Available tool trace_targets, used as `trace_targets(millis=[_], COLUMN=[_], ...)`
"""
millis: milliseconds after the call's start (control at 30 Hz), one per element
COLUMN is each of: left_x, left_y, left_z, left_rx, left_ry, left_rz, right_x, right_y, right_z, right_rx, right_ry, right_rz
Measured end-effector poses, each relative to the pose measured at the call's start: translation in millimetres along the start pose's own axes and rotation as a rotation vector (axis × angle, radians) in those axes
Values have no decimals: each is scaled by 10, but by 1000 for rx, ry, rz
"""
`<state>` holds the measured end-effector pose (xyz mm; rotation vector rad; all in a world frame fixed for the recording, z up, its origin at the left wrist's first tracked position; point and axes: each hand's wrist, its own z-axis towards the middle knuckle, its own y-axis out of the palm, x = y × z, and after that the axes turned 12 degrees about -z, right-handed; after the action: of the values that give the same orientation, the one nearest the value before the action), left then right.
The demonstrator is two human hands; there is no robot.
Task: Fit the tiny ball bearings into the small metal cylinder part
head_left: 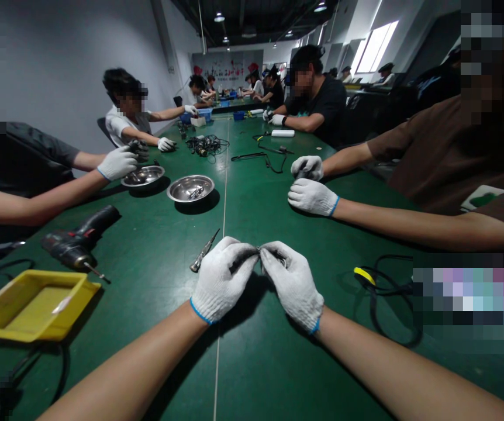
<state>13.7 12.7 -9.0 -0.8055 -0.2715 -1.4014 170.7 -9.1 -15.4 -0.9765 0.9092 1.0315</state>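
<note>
Both my hands wear white knit gloves with blue cuffs and dark-stained fingertips. My left hand [224, 279] is closed in a pinch, thumb against forefinger, above the green table [252, 362]. Its fingertips meet those of my right hand [293, 283], which is also pinched shut. A tiny dark bit shows where the fingertips meet, too small to name. Something greyish, perhaps metal, peeks out under my right fingers and is mostly hidden. Just left of my left hand lies a pointed metal tool [203, 252], like a driver bit or screwdriver.
At left are a power drill [74, 242] and a yellow tray [37, 327]. Farther ahead stand a metal bowl [190, 190] holding small parts, a second bowl [143, 177] and tangled cables [208, 145]. Gloved co-workers sit along both sides. A black cable [375, 310] lies right.
</note>
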Motion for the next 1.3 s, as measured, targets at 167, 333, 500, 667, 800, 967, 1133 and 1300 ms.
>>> trace_targets(millis=[167,333,500,667,800,967,1133,1300], left_x=[9,18,21,21,15,18,28,31], left_y=[-5,-4,-1,5,1,2,19,17], left_z=[2,-1,-8,-15,-15,-6,-7,4], left_rx=[-10,-17,11,25,19,11,34,55], left_ry=[3,2,15,4,9,-6,-12,-31], left_rz=[10,11,29,45,26,19,13,12], right_x=[-6,-18,-21,-31,-37,-22,-9,-6], right_y=[-14,-17,-17,-20,-18,-15,-4,-6], right_z=[1,-1,-2,1,4,4,1,-7], right_rx=[-8,-15,-21,-20,-16,-10,3,-1], right_ry=[-9,-7,-18,-10,-9,-13,-7,8], right_rz=[-10,-12,-23,-25,-19,-25,-9,-10])
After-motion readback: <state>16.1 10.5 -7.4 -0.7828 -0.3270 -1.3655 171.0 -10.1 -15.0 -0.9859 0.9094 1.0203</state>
